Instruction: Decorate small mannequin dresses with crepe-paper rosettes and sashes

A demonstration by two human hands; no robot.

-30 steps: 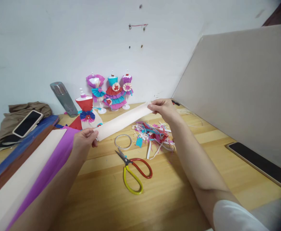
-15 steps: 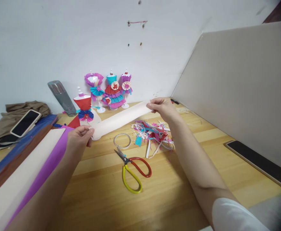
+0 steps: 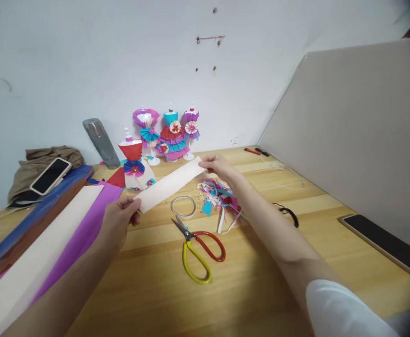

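A cream crepe paper strip [image 3: 171,186] stretches slantwise between my two hands above the table. My left hand [image 3: 122,216] pinches its lower left end, and my right hand [image 3: 216,166] pinches the upper right end. Just behind the strip stands a small dress form [image 3: 131,152] with a red top, a blue pleated fan and a cream skirt. Scissors [image 3: 190,236] with one red and one yellow handle lie spread on the table below the strip. Beside them are a thin wire ring [image 3: 183,207] and a pile of coloured paper scraps [image 3: 222,194], partly behind my right arm.
Several more dressed forms [image 3: 173,135] stand by the wall. On the left are crepe paper sheets [image 3: 64,224], a phone [image 3: 51,176] on brown cloth [image 3: 29,164], and a tilted grey bottle [image 3: 101,142]. A dark tablet-like slab [image 3: 383,243] lies right, by a grey partition [image 3: 359,126].
My hands have come closer together, the right one moving left and slightly down, so the strip spans less width. The whole view has shifted slightly.
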